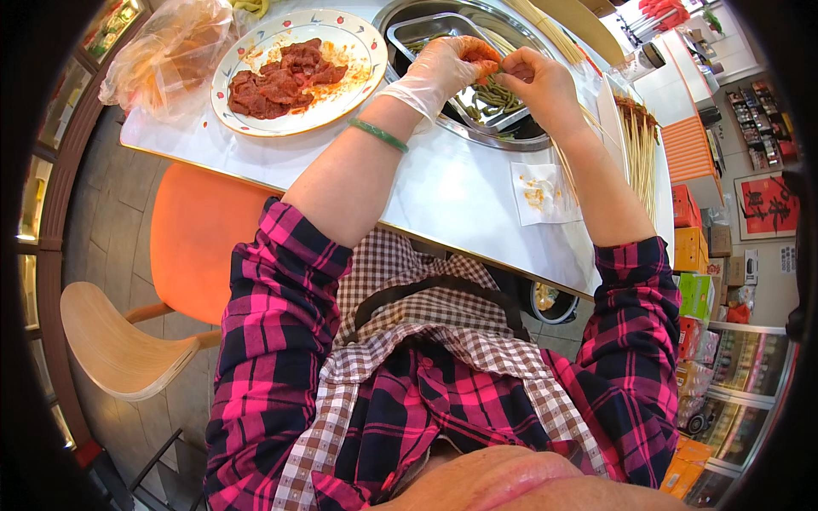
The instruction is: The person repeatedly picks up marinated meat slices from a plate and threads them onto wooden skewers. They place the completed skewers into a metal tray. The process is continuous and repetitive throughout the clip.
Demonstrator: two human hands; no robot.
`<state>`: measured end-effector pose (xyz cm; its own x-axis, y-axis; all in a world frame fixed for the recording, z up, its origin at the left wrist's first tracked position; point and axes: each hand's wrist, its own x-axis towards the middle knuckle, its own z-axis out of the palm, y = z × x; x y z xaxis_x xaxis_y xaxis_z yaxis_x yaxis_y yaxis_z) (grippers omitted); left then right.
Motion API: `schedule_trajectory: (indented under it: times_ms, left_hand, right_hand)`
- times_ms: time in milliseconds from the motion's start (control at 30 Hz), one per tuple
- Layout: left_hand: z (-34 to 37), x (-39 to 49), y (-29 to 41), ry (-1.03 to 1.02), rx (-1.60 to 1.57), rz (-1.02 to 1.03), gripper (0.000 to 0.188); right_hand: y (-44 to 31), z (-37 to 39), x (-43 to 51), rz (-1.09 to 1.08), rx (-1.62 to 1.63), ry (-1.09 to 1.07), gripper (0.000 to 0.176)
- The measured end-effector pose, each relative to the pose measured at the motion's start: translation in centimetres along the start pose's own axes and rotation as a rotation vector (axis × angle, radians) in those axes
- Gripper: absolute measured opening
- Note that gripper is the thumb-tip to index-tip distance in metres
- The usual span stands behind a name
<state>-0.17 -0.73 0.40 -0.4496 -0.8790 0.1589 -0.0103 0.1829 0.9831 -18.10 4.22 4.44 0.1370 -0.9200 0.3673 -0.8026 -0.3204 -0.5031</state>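
Note:
My left hand (pixel 450 67), in a clear plastic glove stained orange, is closed around a piece of red marinated meat (pixel 476 57). My bare right hand (pixel 540 86) meets it, thumb and fingertips pinched together at something too small to make out, perhaps a green pickled pepper. Both are above a steel tray (pixel 409 38) of green pickled peppers (pixel 492 101) set in a round steel basin (pixel 447 131). Left of them, an oval plate (pixel 300 124) holds sliced red meat (pixel 275 86). A thin bamboo skewer runs down beneath my right wrist.
Loose bamboo skewers (pixel 543 29) lie behind the basin. At right, a white tray (pixel 615 121) holds skewered meat (pixel 632 112). A stained paper napkin (pixel 540 195) rests near the table edge (pixel 473 252). A plastic bag (pixel 172 57) is at left, an orange chair (pixel 192 243) below.

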Motion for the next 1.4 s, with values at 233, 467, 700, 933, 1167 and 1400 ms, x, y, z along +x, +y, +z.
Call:
schedule_trajectory:
  times_ms: [233,467,700,933,1167,1400]
  left_hand:
    - [-0.1,-0.1,0.6,-0.035,-0.121,0.054,0.016]
    - [0.2,-0.1,0.5,-0.036,-0.247,0.052,0.017]
    - [0.2,-0.7,0.8,-0.105,0.042,0.211,0.017]
    - [0.2,-1.0,0.7,-0.043,-0.013,0.128,0.014]
    - [-0.3,-1.7,1.2,-0.051,0.164,0.078,0.020]
    - [-2.7,-2.3,2.6,0.134,0.711,0.099,0.034]
  right_hand:
    - [-1.8,-0.2,-1.0,0.042,0.120,0.083,0.023]
    - [-1.1,0.8,-2.9,0.328,0.551,0.114,0.025]
    - [-1.6,2.1,-4.8,0.331,0.564,0.263,0.025]
    - [-2.4,3.4,-5.2,0.331,0.684,0.301,0.020]
    - [-1.9,4.5,-5.3,0.338,0.717,0.308,0.015]
    - [-1.9,5.5,-6.2,0.362,0.803,0.296,0.014]
